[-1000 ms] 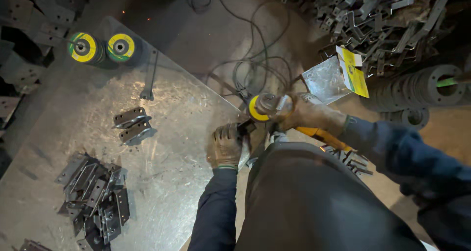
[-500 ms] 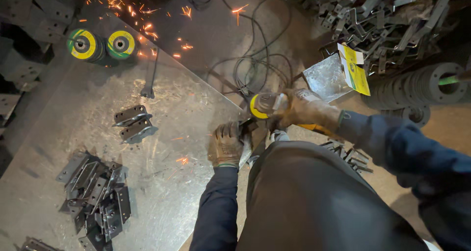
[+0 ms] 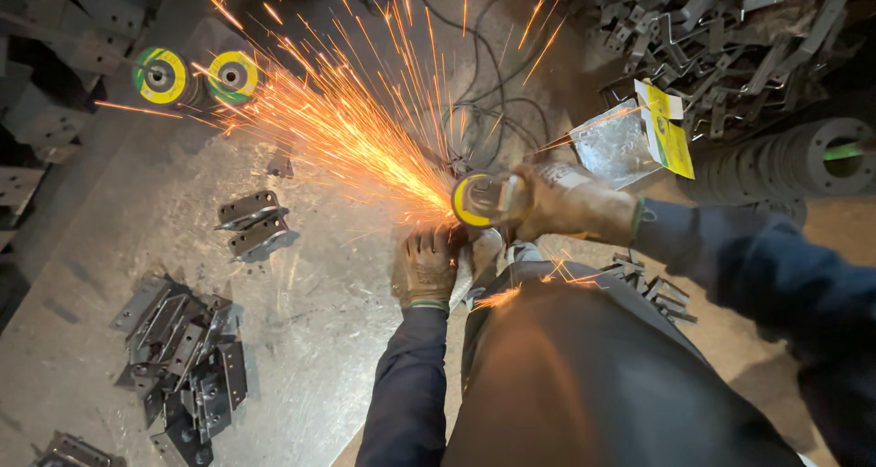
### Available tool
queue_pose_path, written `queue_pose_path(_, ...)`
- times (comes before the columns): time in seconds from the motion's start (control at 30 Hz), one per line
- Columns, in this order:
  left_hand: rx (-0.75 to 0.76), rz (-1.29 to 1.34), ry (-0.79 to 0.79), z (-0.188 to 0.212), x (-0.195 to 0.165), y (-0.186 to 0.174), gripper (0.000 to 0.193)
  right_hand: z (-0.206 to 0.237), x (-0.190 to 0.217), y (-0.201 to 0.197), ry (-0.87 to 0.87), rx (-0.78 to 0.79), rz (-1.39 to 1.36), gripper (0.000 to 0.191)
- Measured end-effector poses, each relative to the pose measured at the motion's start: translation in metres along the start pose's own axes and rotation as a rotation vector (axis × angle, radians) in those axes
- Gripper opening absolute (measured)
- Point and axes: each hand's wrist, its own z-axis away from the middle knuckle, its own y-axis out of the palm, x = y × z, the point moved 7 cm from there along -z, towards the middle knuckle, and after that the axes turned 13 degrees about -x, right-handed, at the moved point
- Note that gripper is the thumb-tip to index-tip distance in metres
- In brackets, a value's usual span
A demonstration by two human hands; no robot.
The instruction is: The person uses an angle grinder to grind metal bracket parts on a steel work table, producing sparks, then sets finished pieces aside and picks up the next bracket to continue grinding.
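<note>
1. Right hand (image 3: 566,207) is clamped round the grinder (image 3: 488,200), disc at the table (image 3: 301,357) edge, just beside the left hand.
2. Left hand (image 3: 425,268), gloved, is closed down on the workpiece at the edge; the part itself is hidden under glove and sparks, so its shape is unclear.
3. To grind well, I'd judge: keep the disc angle shallow, pressure light, and left fingers behind the disc line.
4. Sparks (image 3: 347,129) fan up-left over the table toward the spare discs (image 3: 196,76); cables (image 3: 484,111) lie near that path, better shifted.
5. Brackets (image 3: 255,222) and the bracket pile (image 3: 182,357) sit well apart, no interference.
6. Versus 0.5 s ago: only scattered sparks then, now a full dense fan, so the disc is properly engaged. Hands and grinder have barely moved.
</note>
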Motion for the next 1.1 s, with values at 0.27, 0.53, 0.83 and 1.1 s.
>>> queue_pose_path(0.27, 0.014, 0.007, 0.047, -0.003, -0.005, -0.002, 0.043, -0.002, -0.015, -0.013, -0.019, -0.098, -0.046, 0.108)
queue_pose_path(0.53, 0.012, 0.087, -0.013, -0.006, -0.006, -0.007, 0.035, 0.004, 0.009, -0.014, -0.04, -0.035, 0.175, 0.107)
queue_pose_path(0.83, 0.084, -0.047, 0.047, -0.002, -0.004, -0.003, 0.048, 0.002, -0.017, 0.01, 0.082, 0.023, -0.419, 0.096)
queue_pose_path(1.1, 0.128, -0.014, 0.005, -0.01, -0.005, -0.009, 0.042, 0.019, -0.009, -0.015, -0.006, -0.088, -0.421, 0.074)
